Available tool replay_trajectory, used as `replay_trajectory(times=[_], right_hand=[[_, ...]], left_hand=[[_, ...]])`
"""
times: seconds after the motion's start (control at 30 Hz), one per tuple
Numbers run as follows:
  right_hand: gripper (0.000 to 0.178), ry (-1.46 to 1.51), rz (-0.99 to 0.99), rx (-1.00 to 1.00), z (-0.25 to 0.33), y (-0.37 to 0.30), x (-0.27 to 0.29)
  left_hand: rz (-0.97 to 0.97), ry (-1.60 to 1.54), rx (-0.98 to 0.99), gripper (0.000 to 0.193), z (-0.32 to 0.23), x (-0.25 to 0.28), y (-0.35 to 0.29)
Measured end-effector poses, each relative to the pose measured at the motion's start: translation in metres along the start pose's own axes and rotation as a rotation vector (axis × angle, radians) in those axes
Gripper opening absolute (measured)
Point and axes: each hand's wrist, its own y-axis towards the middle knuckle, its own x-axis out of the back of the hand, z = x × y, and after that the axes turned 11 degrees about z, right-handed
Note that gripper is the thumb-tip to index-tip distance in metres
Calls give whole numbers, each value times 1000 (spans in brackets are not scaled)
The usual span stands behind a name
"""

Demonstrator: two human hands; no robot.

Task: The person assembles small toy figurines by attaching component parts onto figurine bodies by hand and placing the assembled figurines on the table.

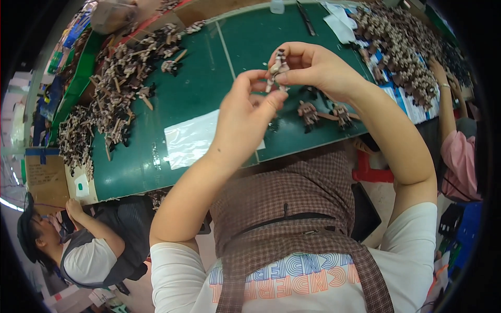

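Above the green tabletop, both hands are raised together around a small brown-and-white toy figure [278, 68]. My right hand [322, 70] pinches its upper part between thumb and fingertips. Against its lower end, the thumb and fingers of my left hand [241, 112] are closed; my fingers partly cover the figure. Just below my right hand lie two brown figures [309, 115] with dark parts and tan stick-like pieces. A white plastic sheet or bag [190, 138] lies flat beneath my left wrist.
Heaped figures [117, 88] cover the table's left side, beside a green bin [78, 86]. Another large pile [399, 49] sits at the right. A dark pen-like tool [306, 19] lies at the far edge. Co-workers sit at lower left [99, 250] and right [459, 161].
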Motion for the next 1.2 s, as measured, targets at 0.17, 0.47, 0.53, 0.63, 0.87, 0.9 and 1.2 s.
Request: replay_trajectory(times=[0.17,0.47,0.53,0.63,0.87,0.9,1.2], right_hand=[[22,-469,-89,121,19,-40,-9],[17,-1233,-287,155,20,-73,13],[18,-811,-472,68,6,-74,17],[18,-493,-434,45,-10,-52,-3],[13,-1085,-122,230,-28,25,-58],[12,-1138,-98,172,-28,31,-65],[8,-1339,-33,320,-32,55,-93]], left_hand=[[117,-42,-83,18,0,-7,18],[25,848,-370,49,20,-41,5],[277,831,-215,69,22,-52,-3],[211,773,-283,59,32,-57,-9],[470,217,-180,64,33,-11,-97],[499,175,-133,66,34,-1,-110],[240,-254,180,66,54,61,-174]])
